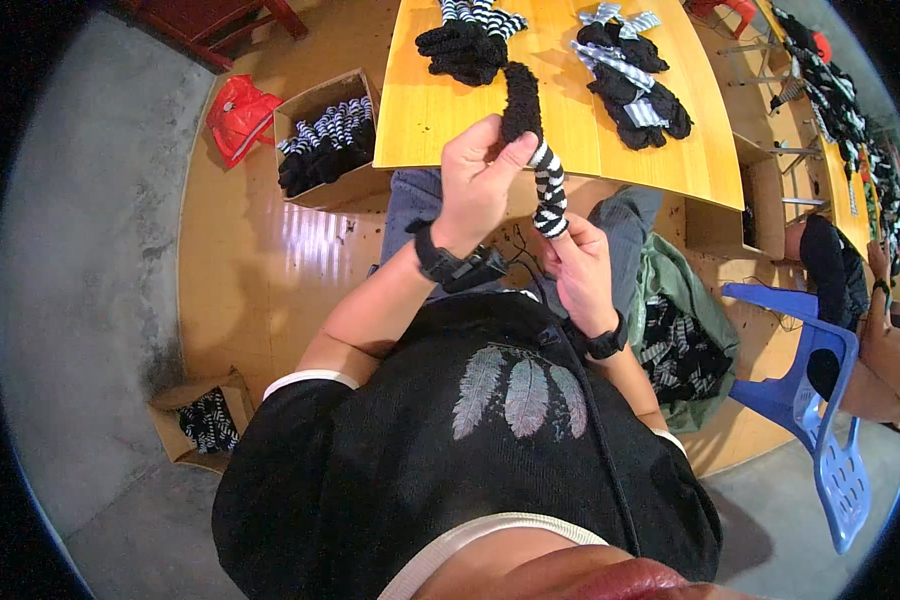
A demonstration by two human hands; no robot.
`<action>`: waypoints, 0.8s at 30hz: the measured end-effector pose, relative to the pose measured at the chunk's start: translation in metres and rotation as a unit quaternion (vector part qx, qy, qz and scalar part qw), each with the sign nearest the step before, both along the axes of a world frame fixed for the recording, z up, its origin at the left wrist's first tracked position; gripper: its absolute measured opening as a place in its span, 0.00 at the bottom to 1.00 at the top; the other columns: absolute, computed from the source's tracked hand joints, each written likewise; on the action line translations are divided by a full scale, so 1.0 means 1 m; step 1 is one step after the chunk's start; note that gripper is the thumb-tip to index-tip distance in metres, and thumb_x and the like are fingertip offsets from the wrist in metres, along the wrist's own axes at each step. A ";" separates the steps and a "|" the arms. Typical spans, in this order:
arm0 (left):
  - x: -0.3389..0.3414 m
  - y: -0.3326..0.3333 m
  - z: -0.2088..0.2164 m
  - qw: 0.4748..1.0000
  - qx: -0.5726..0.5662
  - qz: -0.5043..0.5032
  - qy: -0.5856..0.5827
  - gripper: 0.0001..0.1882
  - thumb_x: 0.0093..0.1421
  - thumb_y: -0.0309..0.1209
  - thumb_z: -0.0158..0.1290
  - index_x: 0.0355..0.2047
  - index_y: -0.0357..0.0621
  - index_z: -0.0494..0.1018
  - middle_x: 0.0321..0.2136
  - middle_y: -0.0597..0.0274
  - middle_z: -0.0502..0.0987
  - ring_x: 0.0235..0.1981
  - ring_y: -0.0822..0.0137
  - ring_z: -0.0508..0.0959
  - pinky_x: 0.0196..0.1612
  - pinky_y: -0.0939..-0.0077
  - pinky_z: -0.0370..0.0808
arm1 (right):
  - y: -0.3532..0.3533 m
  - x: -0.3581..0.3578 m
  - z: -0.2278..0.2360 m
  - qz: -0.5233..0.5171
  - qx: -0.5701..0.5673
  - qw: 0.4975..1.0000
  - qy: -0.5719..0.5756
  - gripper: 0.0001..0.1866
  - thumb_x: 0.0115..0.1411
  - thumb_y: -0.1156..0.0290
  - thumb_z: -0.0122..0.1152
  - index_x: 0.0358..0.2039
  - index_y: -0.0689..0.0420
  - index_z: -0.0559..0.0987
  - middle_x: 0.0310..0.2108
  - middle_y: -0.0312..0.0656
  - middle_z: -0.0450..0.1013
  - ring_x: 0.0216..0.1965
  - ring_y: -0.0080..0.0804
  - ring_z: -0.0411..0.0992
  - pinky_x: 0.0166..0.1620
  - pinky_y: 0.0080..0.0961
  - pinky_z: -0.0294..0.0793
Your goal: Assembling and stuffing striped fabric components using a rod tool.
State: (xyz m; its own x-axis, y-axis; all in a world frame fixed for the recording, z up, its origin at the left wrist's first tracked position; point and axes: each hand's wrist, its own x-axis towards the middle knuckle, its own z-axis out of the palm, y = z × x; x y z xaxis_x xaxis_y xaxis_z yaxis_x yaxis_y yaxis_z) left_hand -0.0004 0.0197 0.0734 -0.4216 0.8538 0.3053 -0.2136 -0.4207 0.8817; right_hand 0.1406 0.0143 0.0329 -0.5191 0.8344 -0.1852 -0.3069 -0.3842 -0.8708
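Between my hands is a long knitted piece (548, 190), fuzzy black at its far end and black-and-white striped towards me. My left hand (482, 180) is closed on it near where black meets stripes, thumb along its side. Lower down, my right hand (582, 268) pinches the striped end. The piece's black end reaches over the near edge of the yellow table (450, 130). Beyond it lies a bunch of similar black pieces with striped ends (465, 50). To the right on the table are black knitted pieces with grey-and-white striped bands (642, 105).
Left of the table stands a cardboard box (335, 195) of striped pieces, beside a red plastic bag (238, 118). A smaller box (182, 440) sits lower left. At right are an open green sack (705, 320), a blue plastic chair (805, 390) and another person's arm (885, 340).
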 end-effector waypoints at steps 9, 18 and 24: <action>-0.044 0.000 0.011 0.978 0.003 0.059 0.198 0.13 0.57 0.35 0.47 0.30 0.34 0.68 0.21 0.71 0.67 0.22 0.82 0.63 0.24 0.90 0.61 | -0.001 0.006 -0.003 0.010 0.096 0.993 -0.061 0.07 0.56 0.73 0.49 0.26 0.62 0.73 0.15 0.27 0.61 0.16 0.10 0.53 0.18 0.09 0.49; -0.001 0.005 -0.008 0.962 0.020 0.172 0.210 0.17 0.55 0.33 0.50 0.14 0.35 0.63 0.10 0.59 0.61 0.11 0.70 0.61 0.15 0.76 0.58 | -0.010 -0.007 -0.006 -0.046 -0.022 0.998 0.045 0.07 0.56 0.71 0.51 0.26 0.62 0.73 0.16 0.27 0.63 0.15 0.10 0.53 0.17 0.09 0.49; 0.005 -0.003 -0.019 0.942 -0.021 0.139 0.306 0.17 0.54 0.31 0.49 0.12 0.36 0.60 0.09 0.55 0.62 0.10 0.60 0.62 0.14 0.74 0.58 | -0.010 -0.005 -0.008 0.050 -0.162 0.974 0.153 0.07 0.57 0.71 0.48 0.31 0.60 0.72 0.16 0.30 0.60 0.15 0.13 0.53 0.16 0.09 0.49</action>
State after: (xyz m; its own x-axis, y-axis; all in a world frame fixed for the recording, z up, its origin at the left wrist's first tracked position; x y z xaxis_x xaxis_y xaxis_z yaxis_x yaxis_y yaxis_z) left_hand 0.0051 0.0164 0.0542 -0.3872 0.7533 0.5316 0.4522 -0.3473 0.8215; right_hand 0.1358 0.0044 0.0248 -0.6671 0.7002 -0.2545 -0.4790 -0.6648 -0.5732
